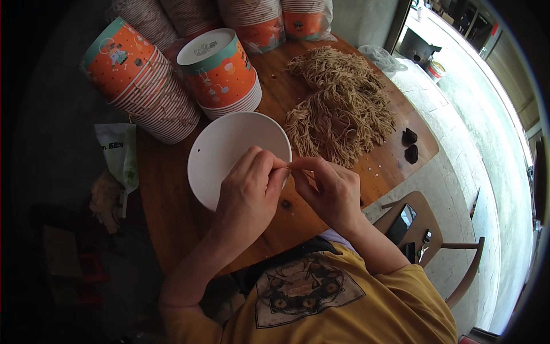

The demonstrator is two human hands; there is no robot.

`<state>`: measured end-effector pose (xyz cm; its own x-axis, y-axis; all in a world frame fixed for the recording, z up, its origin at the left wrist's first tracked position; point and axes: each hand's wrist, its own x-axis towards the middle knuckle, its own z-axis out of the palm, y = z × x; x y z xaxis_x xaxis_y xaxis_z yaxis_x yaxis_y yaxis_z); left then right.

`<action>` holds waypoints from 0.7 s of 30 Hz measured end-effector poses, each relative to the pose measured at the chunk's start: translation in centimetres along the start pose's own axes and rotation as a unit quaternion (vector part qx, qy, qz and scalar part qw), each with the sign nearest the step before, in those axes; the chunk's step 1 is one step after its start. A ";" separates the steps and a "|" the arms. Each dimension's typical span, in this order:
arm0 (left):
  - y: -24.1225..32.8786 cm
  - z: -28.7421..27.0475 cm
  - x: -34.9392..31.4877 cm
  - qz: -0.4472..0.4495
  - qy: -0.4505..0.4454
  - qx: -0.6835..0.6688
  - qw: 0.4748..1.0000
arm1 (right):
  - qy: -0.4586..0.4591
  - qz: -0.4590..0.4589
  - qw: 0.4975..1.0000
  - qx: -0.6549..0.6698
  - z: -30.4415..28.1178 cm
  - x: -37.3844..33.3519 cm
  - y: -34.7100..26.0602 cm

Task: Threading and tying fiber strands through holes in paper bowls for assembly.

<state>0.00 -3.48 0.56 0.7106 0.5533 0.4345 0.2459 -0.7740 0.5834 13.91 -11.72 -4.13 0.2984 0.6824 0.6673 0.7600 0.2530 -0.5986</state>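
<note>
My left hand [251,186] is closed in a pinch over the near right rim of a white paper bucket [223,143], which shows its open inside. A small dark hole is visible in the bucket's left wall. My right hand [332,186] is also pinched, its fingertips meeting those of the left just right of the rim. Whatever lies between the fingertips is too small to make out. Beyond my right hand spreads a tangled heap of tan cords [346,109] on the wooden table [269,229].
Nested orange paper buckets stand in stacks, one upside down [220,74] and one leaning [140,80]. Two dark pieces [411,145] lie at the table's right. A chair [427,218] beside it holds a phone [401,223] and keys. A green-white bag [119,152] hangs at left.
</note>
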 end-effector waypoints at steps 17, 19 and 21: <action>0.1 -0.6 0.1 -0.019 -0.009 -0.032 0.999 | -0.012 -0.058 0.997 -0.058 -1.0 0.5 -0.4; 0.3 -0.8 0.2 -0.041 -0.027 -0.044 0.998 | -0.016 -0.055 0.996 -0.072 -0.9 0.2 -0.3; 0.1 -1.0 0.2 -0.043 -0.026 -0.042 0.998 | -0.024 -0.049 0.996 -0.064 -1.0 0.2 -0.3</action>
<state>-0.44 -3.13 1.39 0.7225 0.5990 0.3454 0.2531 -0.6940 0.6740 14.35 -12.34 -3.39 0.1939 0.6915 0.6959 0.8524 0.2324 -0.4684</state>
